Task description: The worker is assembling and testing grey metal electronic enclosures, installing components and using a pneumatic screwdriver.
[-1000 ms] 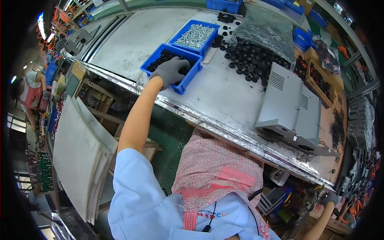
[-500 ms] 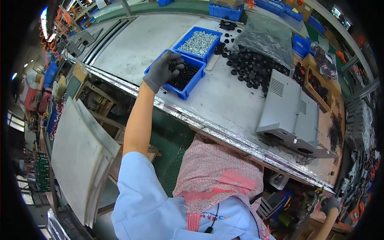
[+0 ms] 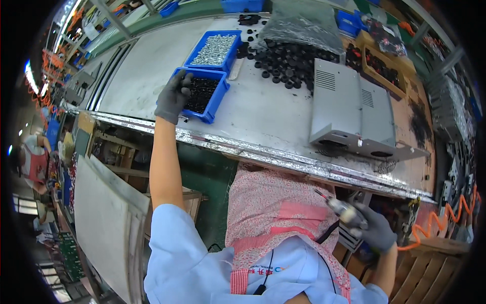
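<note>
My left hand [image 3: 174, 97], in a grey glove, is at the left side of a blue bin [image 3: 211, 112] of small black parts, probably screws [image 3: 202, 96]. Its fingers curl inward over the contents; whatever they pinch is too small to make out. In front of my apron, at the lower right, my gloved right hand [image 3: 373, 228] grips a power screwdriver [image 3: 347, 213] with a pale body. The tool's thin bit points up and left, toward the table edge. An orange coiled hose [image 3: 433, 228] runs behind that hand.
Behind the black parts stands a blue bin of silver screws [image 3: 215, 49]. Loose black round caps [image 3: 288, 61] spill from a plastic bag [image 3: 304, 25]. A grey metal housing [image 3: 336, 104] stands at the right, near a cardboard box [image 3: 385, 71]. Pale boards [image 3: 101, 218] lean at the left.
My right hand has come from the far lower right to in front of my body, now with the screwdriver. My left hand's fingers have curled in at the bin. The view has shifted.
</note>
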